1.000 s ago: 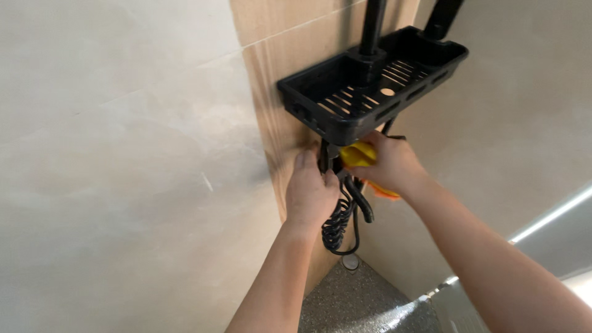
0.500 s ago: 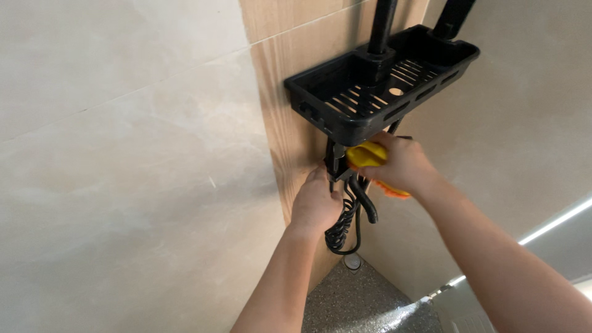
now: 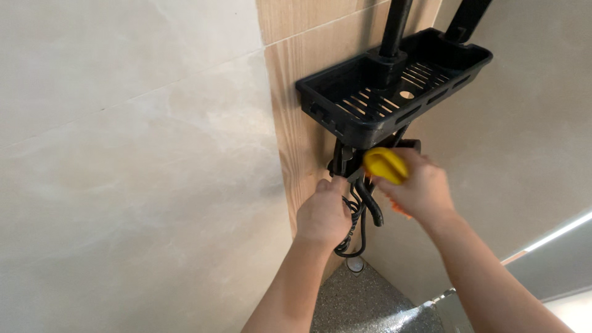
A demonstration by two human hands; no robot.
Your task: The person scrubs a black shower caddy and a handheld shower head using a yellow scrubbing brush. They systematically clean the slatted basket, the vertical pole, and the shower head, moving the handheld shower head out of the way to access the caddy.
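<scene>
While both arms reach up under a black slotted shelf [image 3: 394, 92] fixed to a wood-grain wall panel [image 3: 290, 92], the head view shows both hands working at the fittings just below the shelf.

Left hand [image 3: 324, 213]: closed, knuckles toward the camera, fingertips pressed up against the black fitting [image 3: 340, 161] directly above it. What, if anything, is pinched inside the fingers cannot be told. A black coiled hose [image 3: 353, 231] hangs just right of this hand, touching or nearly touching its side, and loops down below the wrist.

Right hand [image 3: 419, 188]: closed around a yellow cloth [image 3: 385, 164]. The cloth bulges out at the upper left of the hand, right under the shelf's front edge and just beside the black fitting; a small orange edge shows at the hand's lower side. A curved black hose end [image 3: 370, 206] hangs between the two hands.

Above both hands, a black pole [image 3: 394, 24] rises through the shelf. A second black bar [image 3: 465, 18] stands at the shelf's far right end. Pale stone-look wall tiles [image 3: 123, 154] lie to the left of the left hand. A speckled grey floor [image 3: 364, 302] lies far below the hands, with a small round drain [image 3: 353, 264] under the hose loop.
</scene>
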